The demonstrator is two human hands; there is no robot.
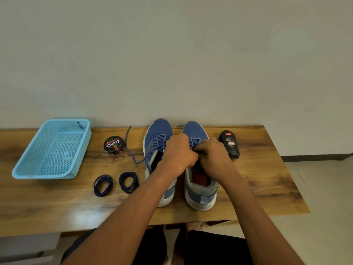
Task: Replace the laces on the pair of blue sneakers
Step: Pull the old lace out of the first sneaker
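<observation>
Two blue sneakers stand side by side on the wooden table [57, 203], toes toward the wall. The left sneaker [157, 131] has its blue lace loosened, one end trailing left across the table [128, 146]. Over the right sneaker [194, 131], both my hands meet at its lace area. My left hand [177, 152] is curled and my right hand [214, 153] pinches at the same spot; the lace between them is mostly hidden. Two coiled dark navy laces [103, 185] [129, 182] lie left of the shoes.
A light blue plastic basket [80, 150] sits at the table's left. A round Cherry polish tin [114, 145] lies left of the sneakers, and a black Cherry polish bottle [230, 144] lies to their right. The wall runs behind the table.
</observation>
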